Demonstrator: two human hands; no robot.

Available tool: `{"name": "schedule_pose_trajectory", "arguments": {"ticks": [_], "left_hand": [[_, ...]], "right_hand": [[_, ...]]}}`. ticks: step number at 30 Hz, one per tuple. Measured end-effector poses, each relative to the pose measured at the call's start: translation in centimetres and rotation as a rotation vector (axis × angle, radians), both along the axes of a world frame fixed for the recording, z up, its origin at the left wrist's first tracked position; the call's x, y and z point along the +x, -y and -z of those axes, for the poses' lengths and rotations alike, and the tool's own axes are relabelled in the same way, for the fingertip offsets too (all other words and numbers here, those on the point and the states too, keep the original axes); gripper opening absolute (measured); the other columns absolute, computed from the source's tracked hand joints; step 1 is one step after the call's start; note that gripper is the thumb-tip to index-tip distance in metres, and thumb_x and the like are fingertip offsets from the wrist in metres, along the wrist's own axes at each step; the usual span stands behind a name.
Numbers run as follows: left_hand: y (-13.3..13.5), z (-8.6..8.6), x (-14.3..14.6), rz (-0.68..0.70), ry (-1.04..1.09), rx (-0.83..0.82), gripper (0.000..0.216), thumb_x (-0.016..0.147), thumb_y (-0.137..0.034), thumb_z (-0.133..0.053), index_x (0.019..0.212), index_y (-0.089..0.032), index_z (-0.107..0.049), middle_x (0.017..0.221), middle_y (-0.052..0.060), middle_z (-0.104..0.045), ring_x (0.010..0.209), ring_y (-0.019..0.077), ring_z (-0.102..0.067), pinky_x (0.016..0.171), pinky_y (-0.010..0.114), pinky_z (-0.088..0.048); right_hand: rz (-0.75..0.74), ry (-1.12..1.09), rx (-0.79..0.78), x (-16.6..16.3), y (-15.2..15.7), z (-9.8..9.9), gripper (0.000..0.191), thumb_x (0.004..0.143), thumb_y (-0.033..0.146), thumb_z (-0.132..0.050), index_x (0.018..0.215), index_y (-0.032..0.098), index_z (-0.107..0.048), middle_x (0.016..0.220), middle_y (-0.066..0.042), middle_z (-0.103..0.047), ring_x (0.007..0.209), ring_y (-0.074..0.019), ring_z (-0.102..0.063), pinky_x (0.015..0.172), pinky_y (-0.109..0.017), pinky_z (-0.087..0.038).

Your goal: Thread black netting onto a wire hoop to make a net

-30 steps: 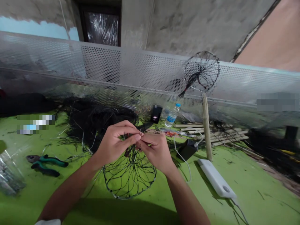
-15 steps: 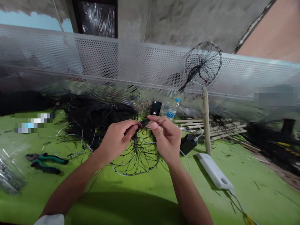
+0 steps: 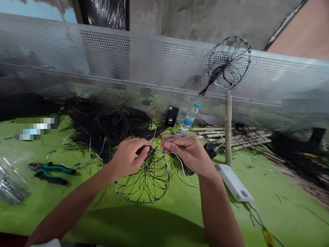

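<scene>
A round net of knotted black cord on a wire hoop (image 3: 142,201) hangs just over the green table, below both hands. My left hand (image 3: 131,156) is closed, thumb and forefinger pinching the net at the top of the hoop, where a light wire end sticks up. My right hand (image 3: 191,152) pinches the wire where the hoop's right side rises to its fingertips; what exactly lies in the pinch is partly hidden. A short stretch of wire spans the gap between the hands. Under the right hand a bundle of black strands (image 3: 181,166) spreads out.
Green-handled pliers (image 3: 52,171) and a clear plastic bag (image 3: 11,185) lie left. Behind are a black net heap (image 3: 102,120), a phone (image 3: 171,117) and a water bottle (image 3: 189,117). Rightward are sticks (image 3: 249,139), a finished-looking hoop net (image 3: 228,63) on a pole and a white power bank (image 3: 235,183).
My right hand has turned and shifted lower and rightward. The hoop sits lower and farther left in view. Black strands now show beneath my right hand. The camera view has also shifted.
</scene>
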State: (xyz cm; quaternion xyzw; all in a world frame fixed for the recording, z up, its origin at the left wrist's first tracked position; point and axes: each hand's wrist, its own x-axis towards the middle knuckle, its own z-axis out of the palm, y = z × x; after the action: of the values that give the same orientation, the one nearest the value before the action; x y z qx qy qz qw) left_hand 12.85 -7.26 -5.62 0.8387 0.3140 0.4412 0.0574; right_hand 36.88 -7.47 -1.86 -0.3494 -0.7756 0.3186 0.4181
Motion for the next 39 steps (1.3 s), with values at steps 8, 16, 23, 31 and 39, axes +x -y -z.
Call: {"name": "schedule_pose_trajectory", "arguments": {"ticks": [8,16,23,31,39], "left_hand": [[1.1,0.5,-0.5,-0.086,0.033,0.089,0.017,0.100,-0.022,-0.053,0.098,-0.019,-0.070,0.082,0.002,-0.075,0.064,0.0102,-0.065,0.058,0.024,-0.049],[0.8,0.1,0.6,-0.352,-0.086,0.047,0.028,0.097,-0.031,-0.059,0.123,-0.019,-0.065,0.100,0.007,-0.073,0.086,0.0223,-0.069,0.077,0.037,-0.053],[1.0,-0.2,0.5,-0.395,-0.075,0.157,0.072,0.095,-0.048,-0.065,0.153,-0.017,-0.037,0.132,0.017,-0.063,0.116,0.0295,-0.066,0.097,0.042,-0.052],[0.8,-0.3,0.0,-0.308,-0.255,-0.180,0.059,0.098,-0.050,-0.060,0.145,-0.015,-0.050,0.098,0.008,-0.076,0.076,0.0218,-0.071,0.066,0.032,-0.048],[-2.5,-0.9,1.6,-0.084,-0.346,-0.198,0.033,0.103,-0.046,-0.052,0.101,-0.023,-0.076,0.063,-0.001,-0.066,0.053,0.0146,-0.058,0.053,0.026,-0.037]], "right_hand": [[0.018,-0.027,-0.083,-0.9,0.6,-0.2,0.020,0.095,0.040,-0.073,0.099,0.021,-0.079,0.085,-0.004,-0.080,0.079,-0.0188,-0.074,0.070,-0.031,-0.058],[0.369,0.005,0.153,-3.5,1.6,0.1,0.015,0.096,0.031,-0.068,0.097,0.019,-0.077,0.082,-0.002,-0.077,0.070,-0.0153,-0.069,0.067,-0.029,-0.055],[0.488,0.010,0.325,-4.8,2.2,0.3,0.018,0.097,0.030,-0.067,0.082,0.021,-0.073,0.079,-0.001,-0.077,0.062,-0.0133,-0.066,0.061,-0.029,-0.051],[0.381,0.065,0.125,-4.5,2.5,1.2,0.019,0.094,0.035,-0.068,0.084,0.020,-0.072,0.072,0.000,-0.071,0.061,-0.0125,-0.062,0.059,-0.028,-0.047],[0.289,-0.066,-0.058,-1.2,1.6,1.6,0.022,0.093,0.038,-0.070,0.082,0.019,-0.072,0.062,0.002,-0.066,0.054,-0.0101,-0.058,0.053,-0.025,-0.045]]}}
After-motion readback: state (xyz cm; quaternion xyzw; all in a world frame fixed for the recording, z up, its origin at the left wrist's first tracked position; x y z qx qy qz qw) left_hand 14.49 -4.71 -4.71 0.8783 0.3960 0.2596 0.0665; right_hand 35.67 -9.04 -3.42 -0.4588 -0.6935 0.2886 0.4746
